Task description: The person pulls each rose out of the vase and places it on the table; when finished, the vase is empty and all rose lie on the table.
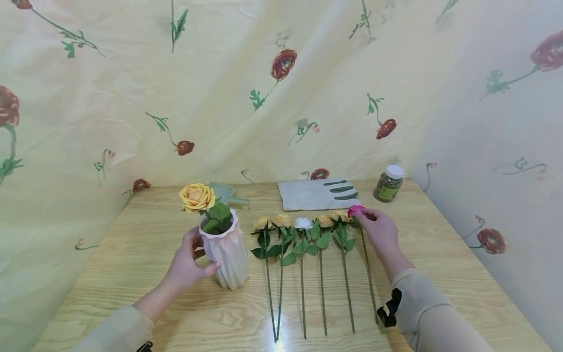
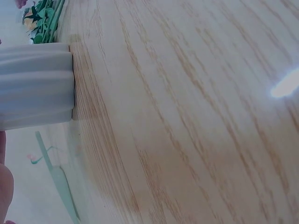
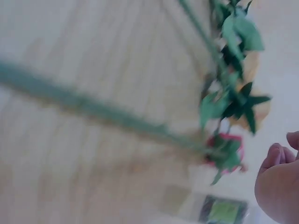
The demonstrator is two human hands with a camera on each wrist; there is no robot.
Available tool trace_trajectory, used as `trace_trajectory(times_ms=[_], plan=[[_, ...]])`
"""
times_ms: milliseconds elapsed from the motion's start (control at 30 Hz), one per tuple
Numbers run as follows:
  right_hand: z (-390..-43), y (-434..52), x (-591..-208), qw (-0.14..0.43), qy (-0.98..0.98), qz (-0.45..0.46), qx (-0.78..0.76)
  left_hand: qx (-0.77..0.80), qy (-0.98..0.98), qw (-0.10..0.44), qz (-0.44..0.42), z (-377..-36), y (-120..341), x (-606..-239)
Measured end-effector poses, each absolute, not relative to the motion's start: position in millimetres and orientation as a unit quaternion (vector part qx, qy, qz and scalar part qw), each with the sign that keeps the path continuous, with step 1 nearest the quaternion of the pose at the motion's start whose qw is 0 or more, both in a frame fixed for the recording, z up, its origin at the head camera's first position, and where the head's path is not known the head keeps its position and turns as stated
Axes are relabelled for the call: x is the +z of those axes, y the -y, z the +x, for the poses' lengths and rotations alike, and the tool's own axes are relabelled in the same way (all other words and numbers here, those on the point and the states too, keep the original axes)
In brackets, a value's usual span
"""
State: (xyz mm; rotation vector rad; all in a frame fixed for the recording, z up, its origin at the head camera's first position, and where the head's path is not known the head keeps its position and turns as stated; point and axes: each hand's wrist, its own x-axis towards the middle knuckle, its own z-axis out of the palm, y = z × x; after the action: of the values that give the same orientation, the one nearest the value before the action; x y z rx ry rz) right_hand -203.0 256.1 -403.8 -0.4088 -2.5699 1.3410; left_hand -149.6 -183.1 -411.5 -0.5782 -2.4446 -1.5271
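My left hand [image 1: 190, 264] grips a white ribbed vase [image 1: 228, 254] standing on the wooden table [image 1: 132, 254], thumb on its front. A yellow rose [image 1: 196, 196] with green leaves stands in it. The left wrist view shows the vase [image 2: 35, 84] side on against the wood. My right hand [image 1: 379, 229] lies by the head of a pink rose [image 1: 355, 210], the rightmost of several roses [image 1: 303, 230] laid side by side. In the right wrist view the pink rose [image 3: 226, 151] is blurred, and the fingertips [image 3: 278, 161] are a little apart from it.
A grey work glove [image 1: 316, 194] lies flat behind the roses. A jar with a white lid [image 1: 389, 183] stands at the back right. A pale green tool [image 1: 228, 194] lies behind the vase. Flowered cloth hangs close behind and on both sides.
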Motion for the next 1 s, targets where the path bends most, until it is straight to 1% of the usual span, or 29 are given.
trace_trajectory(times_ms=[133,267,533,700,900,1000], plan=[[-205,-238,-391,0.130,0.863,-0.129,0.471,-0.518,0.828,0.096,-0.194,-150,182,-411],[-203,-217,-379,0.125,0.862,-0.110,0.479,-0.523,0.824,0.090,-0.197,-150,180,-409],[-200,-168,-349,0.084,0.848,-0.001,0.523,-0.530,0.818,0.105,-0.199,-148,181,-409],[-191,-136,-329,0.036,0.825,0.072,0.560,-0.526,0.822,0.104,-0.191,-147,183,-410],[-179,-105,-310,-0.002,0.822,0.164,0.545,-0.527,0.815,0.115,-0.213,-149,181,-409],[-172,-90,-302,-0.023,0.815,0.207,0.541,-0.526,0.810,0.127,-0.227,-145,177,-401]])
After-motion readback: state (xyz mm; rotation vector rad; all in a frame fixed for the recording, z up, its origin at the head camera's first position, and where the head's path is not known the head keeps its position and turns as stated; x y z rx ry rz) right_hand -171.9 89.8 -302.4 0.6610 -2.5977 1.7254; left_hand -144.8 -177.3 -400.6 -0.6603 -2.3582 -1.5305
